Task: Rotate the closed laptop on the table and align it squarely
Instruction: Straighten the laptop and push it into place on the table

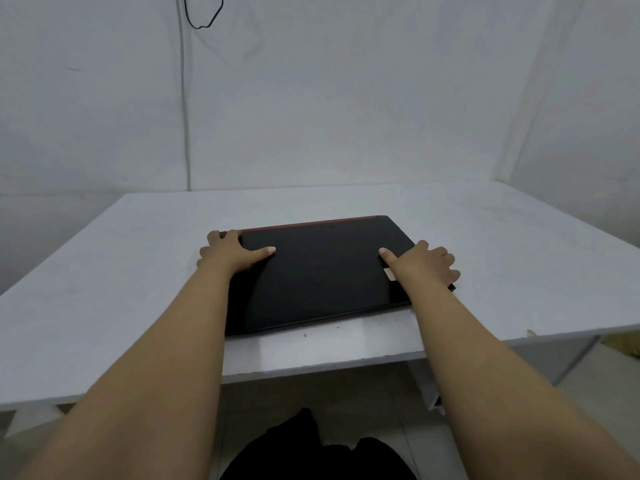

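**2 hands gripping a closed laptop at its side edges**

Head view. A closed black laptop [318,271] lies flat on a white counter [502,258], in the near middle of its surface and a short way back from the near edge. A thin red strip runs along the laptop's far edge. The laptop sits slightly askew: its right side lies farther from the viewer than its left, so its edges are not parallel to the near edge of the counter. A small pale sticker [391,274] shows on the lid near the right edge.

The left hand [230,252] rests on the far left corner of the laptop. Its thumb lies flat on the lid, pointing right, while its fingers [216,237] are curled together around the left edge. The right hand [424,263] holds the right edge in mirror fashion: the thumb lies on the lid, pointing left, and the fingers [446,263] are bent down over the side, slightly spread. Both bare forearms reach in from the near corners of the view.

A dark cable [204,19] hangs on the white wall [346,98] beyond the counter, at far left. Dark fabric [311,452] lies below the counter's near edge.
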